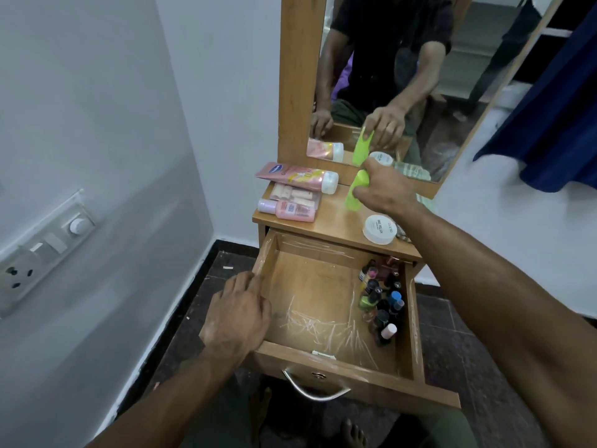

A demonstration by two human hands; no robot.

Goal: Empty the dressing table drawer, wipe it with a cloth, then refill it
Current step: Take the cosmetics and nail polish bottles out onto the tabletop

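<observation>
The wooden drawer [323, 305] is pulled out, its floor scratched white. Several small nail polish bottles [381, 302] stand along its right side. My left hand [237, 313] rests on the drawer's left rim with its fingers over the edge. My right hand [386, 187] grips a lime green bottle [355, 190] standing upright on the dressing table top [329, 218]. On that top also lie a pink tube [300, 176], a clear pouch of small items [294, 194], a pink bottle [289, 210] and a white round jar [379, 229].
A mirror [403, 76] in a wooden frame rises behind the table top. A folded striped cloth [423, 200] lies at the table's right rear, mostly behind my arm. White wall with a switch panel [42, 247] is on the left; a blue curtain [555, 108] hangs right.
</observation>
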